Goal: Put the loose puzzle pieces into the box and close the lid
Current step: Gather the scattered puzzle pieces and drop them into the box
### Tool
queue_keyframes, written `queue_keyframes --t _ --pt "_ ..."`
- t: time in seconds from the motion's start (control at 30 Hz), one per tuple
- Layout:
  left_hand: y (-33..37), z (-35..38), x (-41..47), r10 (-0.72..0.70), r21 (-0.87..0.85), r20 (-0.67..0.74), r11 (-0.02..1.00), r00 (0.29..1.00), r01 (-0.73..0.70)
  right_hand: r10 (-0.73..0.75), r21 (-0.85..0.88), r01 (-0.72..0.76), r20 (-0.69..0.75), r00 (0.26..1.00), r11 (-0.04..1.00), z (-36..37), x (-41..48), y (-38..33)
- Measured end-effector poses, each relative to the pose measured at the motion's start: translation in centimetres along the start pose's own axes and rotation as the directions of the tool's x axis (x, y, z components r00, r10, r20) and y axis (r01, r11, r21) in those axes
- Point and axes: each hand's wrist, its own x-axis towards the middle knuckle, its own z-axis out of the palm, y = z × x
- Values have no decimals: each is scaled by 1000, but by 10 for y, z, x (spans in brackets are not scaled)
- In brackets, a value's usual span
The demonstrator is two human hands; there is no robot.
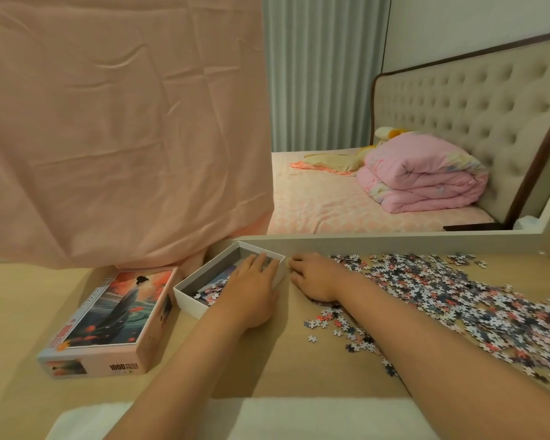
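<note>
Most puzzle pieces [442,300] lie loose: light, flat, slippery; scoop by handfuls. Left hand [251,287] rests flat, fingers released, in box [191,301]. Right hand [311,276] curled, grasp unclear.

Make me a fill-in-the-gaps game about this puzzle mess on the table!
1. The left hand reaches into the open white ____, whose near wall shows at the front.
2. The lid with the picture lies to the ____ of the box.
3. Most loose puzzle pieces are heaped on the table's ____ side.
4. The number printed on the lid's edge is ____.

Missing words: box; left; right; 1000
</note>
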Motion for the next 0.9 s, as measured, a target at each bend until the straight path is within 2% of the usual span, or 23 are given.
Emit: queue_keyframes --t 0.13,0.3,0.37,0.47,0.53,0.57,0.6,0.67,0.77,0.83,0.9 --pt "-1 -4 -2 18 -113 35 993 999 -13 16 128 -8 -60 998 992 6 -17 7" --pt "1 -13 -7 79 -226 125 973 989 -49 37 224 -33 -10 999 974 -5 -59 13" --pt "4 -17 -9 66 -199 129 979 990 -39 60 274 -59 5 998 960 -15 -75 12" --pt "19 -20 -9 64 -122 -19 990 998 -65 128 370 -97 -62 990 924 -30 -94 11" --pt "40 -20 -9 113 -197 -163 970 980 -144 161 402 -104 -110 981 910 -34 -100 13" --pt "51 -19 -8 139 -247 -179 952 974 -181 162 395 -114 -90 983 912 -33 -102 15" --pt "61 -17 -8 162 -283 -150 938 975 -199 162 356 -142 -27 986 924 -30 -103 17" --pt "74 -8 -3 175 -268 13 949 984 -166 173 212 -194 115 978 958 -22 -105 20" --pt "79 7 3 135 -53 235 991 962 -126 195 128 -217 164 967 968 -16 -106 22" --pt "81 15 3 112 -31 263 994 958 -107 189 152 -208 130 973 966 -16 -107 26" --pt "80 18 4 130 -70 195 990 972 -118 167 188 -179 79 983 966 -18 -107 28"
